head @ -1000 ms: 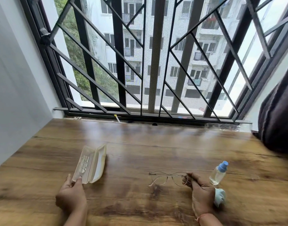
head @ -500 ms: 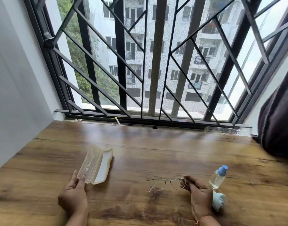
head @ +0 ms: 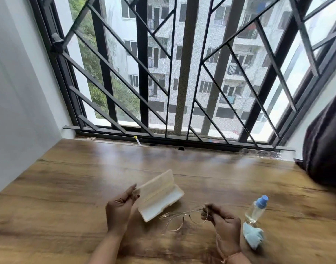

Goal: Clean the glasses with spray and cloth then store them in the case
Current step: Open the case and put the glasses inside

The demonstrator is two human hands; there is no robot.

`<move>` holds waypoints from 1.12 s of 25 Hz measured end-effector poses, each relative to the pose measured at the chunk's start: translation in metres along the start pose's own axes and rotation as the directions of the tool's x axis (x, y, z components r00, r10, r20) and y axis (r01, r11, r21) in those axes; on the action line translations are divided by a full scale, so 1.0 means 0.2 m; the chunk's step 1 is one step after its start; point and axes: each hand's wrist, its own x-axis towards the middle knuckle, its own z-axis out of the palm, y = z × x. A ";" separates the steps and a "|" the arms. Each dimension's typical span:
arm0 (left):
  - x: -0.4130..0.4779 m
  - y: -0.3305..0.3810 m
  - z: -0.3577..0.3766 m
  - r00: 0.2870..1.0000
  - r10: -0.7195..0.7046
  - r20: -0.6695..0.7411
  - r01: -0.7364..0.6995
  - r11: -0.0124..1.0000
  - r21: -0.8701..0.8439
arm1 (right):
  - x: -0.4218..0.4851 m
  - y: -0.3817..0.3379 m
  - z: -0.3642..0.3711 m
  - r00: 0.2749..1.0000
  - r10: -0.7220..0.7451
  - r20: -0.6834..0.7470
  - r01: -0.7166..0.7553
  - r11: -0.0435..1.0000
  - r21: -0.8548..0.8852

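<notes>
Landmark = case (head: pixel 159 199), open, lid up, held off the surface (head: pixel 68 187) w/ its long axis running near-left to far-right.

Left hand (head: pixel 119 210) sits at the case's left end, fingers pinched narrow on the lid edge. Glasses (head: pixel 184 218) lie just right of & nearer than the case, near its front corner but whether touching can't tell (motion blur). Their long axis goes left-right, only loosely in line w/ the case's, so they'd likely need a small turn to drop in.

Right hand (head: pixel 222 223) is right of the case, closed on the glasses' right end; it's the nearer hand to them, so the move into the case looks like its job.

Bottle (head: pixel 256 209) stands further right of the case, cloth (head: pixel 252 236) bunched just in front of it, neither held.

Count: 1 case, 1 glasses, 1 bottle, 1 cloth, 2 hands.
</notes>
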 end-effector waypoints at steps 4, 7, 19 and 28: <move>-0.04 0.05 0.17 0.982 0.069 0.178 -0.072 0.997 0.010 | -0.03 -0.01 -0.04 0.998 0.004 -0.057 -0.006 0.999 -0.036; -0.07 0.05 0.24 0.971 0.095 0.221 -0.099 0.995 0.007 | -0.08 0.00 -0.05 0.994 -0.042 -0.104 0.027 0.989 -0.147; -0.13 0.05 0.26 0.968 0.177 0.180 -0.186 0.982 0.037 | -0.14 0.18 -0.09 0.961 -0.123 -0.247 0.034 0.942 -0.334; -0.15 0.05 0.26 0.971 0.164 0.171 -0.168 0.986 0.010 | -0.14 0.16 -0.09 0.969 -0.203 -0.141 0.130 0.904 -0.408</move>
